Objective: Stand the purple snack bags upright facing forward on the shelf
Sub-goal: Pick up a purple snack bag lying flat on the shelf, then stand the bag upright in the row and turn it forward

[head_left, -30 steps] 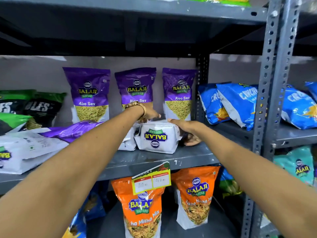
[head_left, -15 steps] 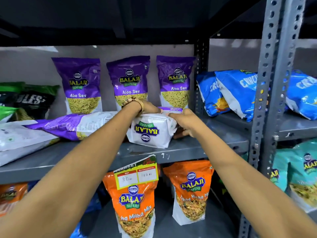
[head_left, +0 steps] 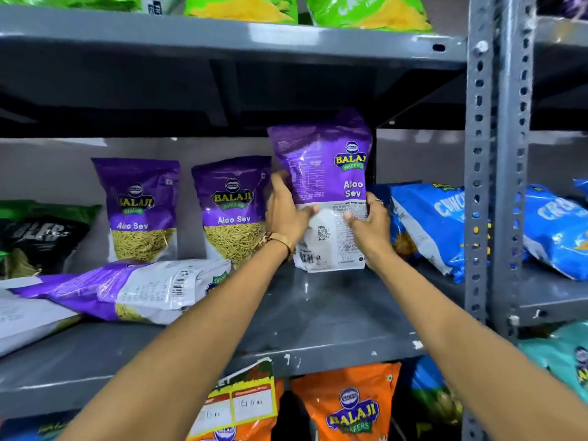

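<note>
Both hands hold one purple snack bag (head_left: 321, 173) upright at the right end of the grey shelf (head_left: 318, 313). The left hand (head_left: 286, 214) clasps its left edge and the right hand (head_left: 369, 227) its right edge, thumbs pressed on the white lower panel. The bag's bottom edge is at or just above the shelf surface — I cannot tell whether it touches. It is turned so that its back, with the printed table and the barcode, faces outward, and the logo side wraps around to the right.

To its left, two more purple bags (head_left: 140, 211) (head_left: 232, 211) stand upright against the back wall, fronts forward. In front of them, another purple bag (head_left: 127, 291) lies flat on its side — back panel up. Blue bags (head_left: 426, 224) lean on the neighbouring shelf to the right, and orange bags (head_left: 346, 405) stand below.
</note>
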`<control>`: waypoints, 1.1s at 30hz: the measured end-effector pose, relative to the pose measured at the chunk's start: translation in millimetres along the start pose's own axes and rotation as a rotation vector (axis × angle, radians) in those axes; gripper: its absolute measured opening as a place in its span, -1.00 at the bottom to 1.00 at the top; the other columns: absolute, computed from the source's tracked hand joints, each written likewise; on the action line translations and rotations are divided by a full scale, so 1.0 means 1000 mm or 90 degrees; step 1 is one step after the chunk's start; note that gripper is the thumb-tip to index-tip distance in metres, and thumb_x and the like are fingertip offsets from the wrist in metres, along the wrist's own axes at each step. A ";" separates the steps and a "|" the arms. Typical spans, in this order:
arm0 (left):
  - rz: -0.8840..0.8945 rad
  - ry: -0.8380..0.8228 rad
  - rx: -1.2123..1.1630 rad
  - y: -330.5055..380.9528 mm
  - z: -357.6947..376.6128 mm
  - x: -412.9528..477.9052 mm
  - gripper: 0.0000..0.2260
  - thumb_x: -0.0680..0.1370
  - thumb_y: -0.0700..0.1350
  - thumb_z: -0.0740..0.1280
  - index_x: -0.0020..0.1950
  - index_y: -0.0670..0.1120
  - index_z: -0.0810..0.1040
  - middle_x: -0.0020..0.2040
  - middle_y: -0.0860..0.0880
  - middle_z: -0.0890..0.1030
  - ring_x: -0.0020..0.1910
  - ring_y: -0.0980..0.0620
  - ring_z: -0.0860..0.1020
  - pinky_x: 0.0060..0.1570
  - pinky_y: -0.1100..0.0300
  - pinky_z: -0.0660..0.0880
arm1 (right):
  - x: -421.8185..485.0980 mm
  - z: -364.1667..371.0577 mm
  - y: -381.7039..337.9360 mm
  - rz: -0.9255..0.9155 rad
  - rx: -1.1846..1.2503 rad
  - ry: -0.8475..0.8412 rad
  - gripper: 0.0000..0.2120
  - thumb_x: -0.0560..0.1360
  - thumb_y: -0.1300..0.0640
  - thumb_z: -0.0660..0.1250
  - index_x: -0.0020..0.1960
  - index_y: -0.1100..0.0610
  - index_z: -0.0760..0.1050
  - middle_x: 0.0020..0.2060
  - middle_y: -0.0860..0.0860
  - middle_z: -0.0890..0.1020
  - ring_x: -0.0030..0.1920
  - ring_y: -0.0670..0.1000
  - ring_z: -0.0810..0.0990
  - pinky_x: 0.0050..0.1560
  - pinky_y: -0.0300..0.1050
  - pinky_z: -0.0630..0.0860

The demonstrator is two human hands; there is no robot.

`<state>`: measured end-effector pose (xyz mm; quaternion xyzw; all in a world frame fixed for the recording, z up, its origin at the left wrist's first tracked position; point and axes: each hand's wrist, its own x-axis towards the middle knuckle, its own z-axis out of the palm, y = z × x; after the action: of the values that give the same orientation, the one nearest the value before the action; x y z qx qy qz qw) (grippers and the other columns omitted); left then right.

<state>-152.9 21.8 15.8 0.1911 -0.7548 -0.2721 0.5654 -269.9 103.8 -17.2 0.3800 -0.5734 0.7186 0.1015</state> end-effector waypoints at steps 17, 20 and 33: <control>-0.217 -0.287 -0.055 -0.098 0.049 -0.020 -0.34 0.04 0.14 0.65 0.06 -0.10 0.65 -0.05 -0.02 0.75 -0.11 0.05 0.70 -0.10 0.07 0.66 | 0.017 -0.018 0.084 0.176 0.119 -0.301 -0.77 0.44 0.35 0.33 -0.05 0.07 0.64 -0.16 -0.05 0.75 -0.14 -0.02 0.71 -0.18 -0.19 0.63; -0.206 -0.267 -0.090 -0.103 0.054 -0.019 -0.36 0.06 0.07 0.67 0.07 -0.12 0.64 0.00 -0.06 0.74 -0.07 0.01 0.69 0.00 0.06 0.64 | 0.015 -0.020 0.080 0.180 0.167 -0.317 -0.82 0.52 0.23 0.28 0.03 0.09 0.63 -0.10 0.02 0.72 -0.20 -0.07 0.72 -0.25 -0.22 0.61; -0.292 -0.184 -0.101 -0.099 0.047 -0.024 -0.81 0.52 -0.21 0.38 0.03 -0.22 0.42 -0.40 -0.07 0.54 -0.55 0.05 0.53 -0.51 0.21 0.55 | 0.003 -0.022 0.070 0.122 0.003 0.018 -0.36 0.37 -0.51 0.00 -0.41 -0.06 0.59 -0.40 0.05 0.70 -0.47 0.10 0.63 0.04 0.25 0.54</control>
<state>-192.5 -31.7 -74.1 0.2715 -0.7409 -0.4757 0.3886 -322.1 100.6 -68.5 0.3140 -0.6037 0.7317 0.0394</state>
